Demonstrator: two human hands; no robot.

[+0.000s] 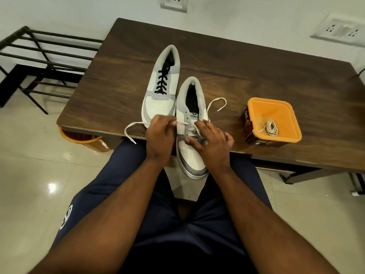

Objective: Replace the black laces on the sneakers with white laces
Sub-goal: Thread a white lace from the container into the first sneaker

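Observation:
Two white and grey sneakers lie on the dark wooden table (256,80). The far sneaker (162,80) carries black laces (162,81). The near sneaker (192,123) overhangs the table's front edge and has a white lace (216,104) partly threaded through its lower eyelets. One end of that lace trails off to the left, the other loops to the right. My left hand (160,135) pinches the lace at the sneaker's left side. My right hand (212,141) rests over the sneaker's front, fingers curled on the lace at the eyelets.
An orange tub (254,107) at the right of the table holds a coiled white lace (271,127). A black metal rack (39,60) stands to the left. An orange bin (85,139) sits under the table's front left corner. Wall sockets (341,29) are behind.

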